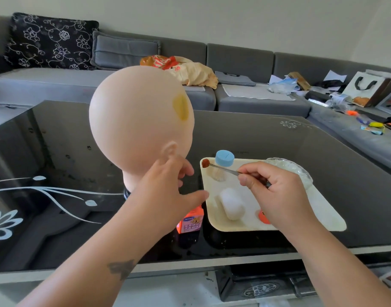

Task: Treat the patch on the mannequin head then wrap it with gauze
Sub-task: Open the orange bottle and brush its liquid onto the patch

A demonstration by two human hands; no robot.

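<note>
Pinching one pair of tweezers (225, 169) tipped with a brown-soaked cotton ball (205, 163), the right hand (278, 196) hovered over the tray (323, 216), while the left hand (168, 191), fingers relaxed and holding nothing, rested at the neck of the one mannequin head (136, 120) on the desk (300, 151). Dabbing well would probably mean steadying the head and swabbing its single yellow patch (181, 106) gently; one gauze roll (232, 203) waited on the tray.

We see a black glass table (278, 140) with white flower patterns. On it stands the mannequin head (139, 120), just beside a cream tray (323, 209) to its right. A small pink box (190, 222) lies at the tray's left edge.
</note>
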